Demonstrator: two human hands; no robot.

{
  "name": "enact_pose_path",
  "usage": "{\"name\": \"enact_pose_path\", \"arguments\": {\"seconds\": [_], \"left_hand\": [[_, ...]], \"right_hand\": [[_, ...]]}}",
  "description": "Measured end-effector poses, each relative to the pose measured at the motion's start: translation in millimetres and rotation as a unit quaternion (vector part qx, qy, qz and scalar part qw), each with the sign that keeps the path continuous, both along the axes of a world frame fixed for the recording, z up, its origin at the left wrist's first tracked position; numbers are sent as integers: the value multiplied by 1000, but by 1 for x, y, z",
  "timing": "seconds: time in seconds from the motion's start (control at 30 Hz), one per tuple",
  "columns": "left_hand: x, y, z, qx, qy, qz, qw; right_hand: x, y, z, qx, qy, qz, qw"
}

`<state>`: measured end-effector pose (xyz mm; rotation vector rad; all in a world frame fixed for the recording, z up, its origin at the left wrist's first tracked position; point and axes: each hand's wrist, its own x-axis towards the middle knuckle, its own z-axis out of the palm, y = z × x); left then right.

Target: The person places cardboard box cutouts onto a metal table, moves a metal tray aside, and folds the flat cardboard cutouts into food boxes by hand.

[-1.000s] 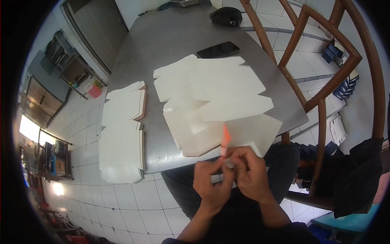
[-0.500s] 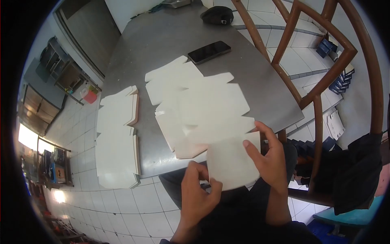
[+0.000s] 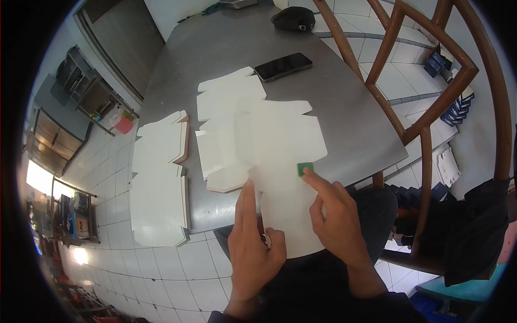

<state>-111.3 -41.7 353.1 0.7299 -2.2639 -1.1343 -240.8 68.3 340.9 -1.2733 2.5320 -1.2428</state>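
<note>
An unfolded white carton blank (image 3: 288, 134) lies on the near edge of the table, its lower panel reaching over my lap. My right hand (image 3: 338, 218) is at its right side. The index fingertip presses a small folded-over flap (image 3: 305, 168), which shows a green face; the thumb stands apart and the other fingers curl. Along the blank's left edge is my left hand (image 3: 253, 247), fingers stretched forward and thumb apart near the lower panel. Under and left of this blank lie more white blanks (image 3: 229, 156).
Another stack of blanks (image 3: 159, 204) overhangs the table's left edge. A black phone (image 3: 284, 67) and a dark cap (image 3: 292, 19) lie farther back on the grey table (image 3: 215, 43). Brown railing (image 3: 420, 124) rises at the right, with dark blue boxes (image 3: 458, 109) on the steps behind.
My right hand has left its thumb-on-top hold at the right edge, and its index finger now presses a flap folded to green. My left fingers have straightened forward.
</note>
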Motion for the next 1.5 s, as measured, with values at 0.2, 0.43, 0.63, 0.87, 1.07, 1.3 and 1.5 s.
{"name": "enact_pose_path", "arguments": {"seconds": [0.2, 0.43, 0.63, 0.87, 1.07, 1.3, 1.5], "left_hand": [[-9, -28, 10, -132, -104, -84, 982], [-32, -28, -12, -125, -18, -35, 991], [-31, 9, -36, 284, 297, 61, 910], [-25, 3, -40, 251, 315, 45, 914], [-25, -10, -28, 369, 285, 71, 882], [-27, -23, -68, 232, 382, -22, 894], [-27, -32, -73, 87, 365, -100, 921]], "right_hand": [[-4, -3, 7, -4, -70, -7, 998], [20, 2, -24, -153, -89, -95, 980], [39, 7, -50, -333, -186, -94, 919], [35, 7, -48, -385, -139, -66, 910], [38, 11, -54, -380, -90, -40, 920], [28, 12, -59, -436, -379, 2, 816], [19, -1, -72, -427, -400, 109, 803]]}}
